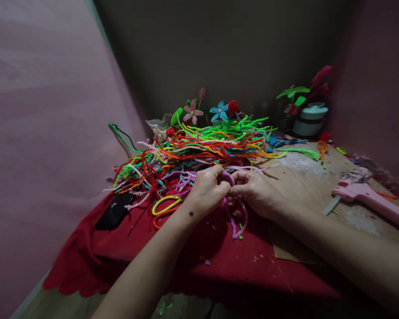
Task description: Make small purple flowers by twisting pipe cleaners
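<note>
Both hands meet over the red cloth (219, 257), pinching a pink-purple pipe cleaner (234, 221). My left hand (208, 190) has its fingers closed on the bent top of it. My right hand (256, 190) pinches it from the other side. The loose ends hang down below the fingers in a loop. Just behind the hands lies a big heap of coloured pipe cleaners (199, 150): green, red, orange, white and pink.
A yellow and orange loop (164, 208) and a black flat object (115, 212) lie left of the hands. Finished pipe-cleaner flowers (206, 110) stand behind the heap. A white jar (310, 119) sits at back right, a pink tool (369, 197) on brown cardboard (306, 186) at right.
</note>
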Demonstrator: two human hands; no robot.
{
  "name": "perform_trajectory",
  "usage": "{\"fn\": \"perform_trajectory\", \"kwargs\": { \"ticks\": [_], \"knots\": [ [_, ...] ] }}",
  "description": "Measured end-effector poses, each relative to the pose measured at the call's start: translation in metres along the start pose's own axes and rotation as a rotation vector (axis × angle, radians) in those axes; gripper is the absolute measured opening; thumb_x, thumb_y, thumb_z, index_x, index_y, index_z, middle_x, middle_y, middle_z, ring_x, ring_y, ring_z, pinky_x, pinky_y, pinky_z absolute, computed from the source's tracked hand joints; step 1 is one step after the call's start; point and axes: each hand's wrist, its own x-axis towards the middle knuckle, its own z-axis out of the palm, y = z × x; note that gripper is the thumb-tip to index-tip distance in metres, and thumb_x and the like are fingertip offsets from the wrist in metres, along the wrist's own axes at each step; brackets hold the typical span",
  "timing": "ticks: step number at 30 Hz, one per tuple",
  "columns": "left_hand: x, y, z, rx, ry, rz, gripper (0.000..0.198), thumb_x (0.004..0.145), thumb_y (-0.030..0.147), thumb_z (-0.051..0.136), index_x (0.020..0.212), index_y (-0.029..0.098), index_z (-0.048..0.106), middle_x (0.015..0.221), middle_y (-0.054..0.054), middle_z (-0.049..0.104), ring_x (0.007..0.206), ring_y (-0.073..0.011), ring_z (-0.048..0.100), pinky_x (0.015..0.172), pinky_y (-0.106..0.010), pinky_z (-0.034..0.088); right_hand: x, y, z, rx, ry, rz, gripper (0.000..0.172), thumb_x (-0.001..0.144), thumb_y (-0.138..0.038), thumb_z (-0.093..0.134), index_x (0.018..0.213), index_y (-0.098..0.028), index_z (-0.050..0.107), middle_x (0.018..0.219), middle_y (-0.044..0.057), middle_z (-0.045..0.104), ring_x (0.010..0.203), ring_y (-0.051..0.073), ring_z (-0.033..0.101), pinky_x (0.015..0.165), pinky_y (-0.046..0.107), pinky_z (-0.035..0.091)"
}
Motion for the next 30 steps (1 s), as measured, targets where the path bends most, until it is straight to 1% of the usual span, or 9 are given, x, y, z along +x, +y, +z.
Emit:
{"fn": "perform_trajectory", "kwargs": {
  "ticks": [7,9,12,14,16,20,24,26,30],
  "knots": [
    [-0.001,0.006,0.000,0.128,0.015,-0.006,0.009,0.062,0.009,0.049,0.064,0.016,0.054,0.058,0.002,0.054,0.054,-0.0097,0.048,0.049,-0.019,0.036,-0.001,-0.005,0.002,0.105,-0.012,0.037,0.022,0.051,-0.007,0.071,0.066,-0.015,0.056,0.056,-0.003,0.059,0.048,0.011,0.057,0.052,0.026,0.047],
    [0.000,0.006,-0.001,0.032,-0.005,-0.063,0.009,0.062,0.009,0.049,0.065,0.016,0.054,0.059,0.002,0.055,0.053,-0.0094,0.049,0.049,-0.019,0.038,-0.002,-0.006,0.003,0.110,-0.022,0.036,0.019,0.053,-0.010,0.071,0.066,-0.015,0.057,0.057,-0.002,0.059,0.049,0.012,0.057,0.053,0.027,0.048],
    [0.001,0.005,-0.004,-0.233,-0.110,-0.222,0.012,0.061,0.009,0.047,0.070,0.015,0.052,0.058,0.002,0.055,0.048,-0.0093,0.051,0.047,-0.021,0.041,-0.002,-0.006,0.004,0.096,-0.030,0.021,0.019,0.055,-0.015,0.073,0.067,-0.014,0.057,0.056,-0.001,0.061,0.050,0.013,0.058,0.054,0.028,0.048],
    [0.001,0.005,-0.006,-0.293,-0.148,-0.278,0.012,0.060,0.008,0.046,0.070,0.015,0.051,0.056,0.003,0.053,0.045,-0.0089,0.051,0.046,-0.021,0.041,-0.001,-0.005,0.004,0.080,-0.029,0.008,0.021,0.054,-0.016,0.075,0.067,-0.015,0.058,0.056,0.000,0.062,0.050,0.013,0.059,0.055,0.028,0.048],
    [0.001,0.004,-0.007,-0.223,-0.129,-0.235,0.010,0.059,0.008,0.048,0.066,0.014,0.050,0.057,0.003,0.053,0.047,-0.0083,0.050,0.047,-0.019,0.040,-0.001,-0.004,0.004,0.063,-0.025,-0.001,0.021,0.054,-0.016,0.076,0.066,-0.015,0.058,0.056,0.000,0.063,0.049,0.013,0.059,0.054,0.028,0.048],
    [0.001,0.007,-0.005,0.106,-0.055,-0.088,0.005,0.061,0.010,0.050,0.060,0.016,0.050,0.057,0.002,0.052,0.051,-0.0089,0.046,0.047,-0.020,0.034,0.000,-0.001,0.003,0.057,-0.023,-0.017,0.021,0.053,-0.013,0.076,0.063,-0.015,0.057,0.055,-0.001,0.063,0.050,0.012,0.059,0.055,0.026,0.048],
    [0.002,0.011,-0.005,0.272,-0.009,-0.054,0.007,0.061,0.011,0.049,0.057,0.017,0.047,0.053,0.003,0.049,0.048,-0.0086,0.042,0.046,-0.020,0.030,0.000,-0.001,0.003,0.088,-0.018,-0.016,0.022,0.054,-0.012,0.075,0.066,-0.015,0.057,0.055,-0.002,0.062,0.049,0.013,0.060,0.054,0.026,0.048],
    [0.003,0.012,-0.008,0.178,-0.034,-0.080,0.006,0.061,0.010,0.048,0.059,0.016,0.049,0.053,0.003,0.050,0.048,-0.0083,0.043,0.046,-0.020,0.031,0.000,-0.002,0.003,0.104,-0.016,0.003,0.021,0.055,-0.013,0.074,0.068,-0.015,0.057,0.056,-0.001,0.063,0.049,0.012,0.060,0.054,0.026,0.049],
    [0.004,0.013,-0.015,-0.171,-0.134,-0.167,0.010,0.066,0.016,0.052,0.073,0.014,0.058,0.060,0.002,0.055,0.045,-0.0072,0.046,0.043,-0.019,0.034,-0.001,-0.005,0.004,0.146,-0.011,0.054,0.020,0.060,-0.017,0.073,0.070,-0.014,0.056,0.064,0.002,0.065,0.053,0.013,0.062,0.056,0.028,0.052]
  ]
}}
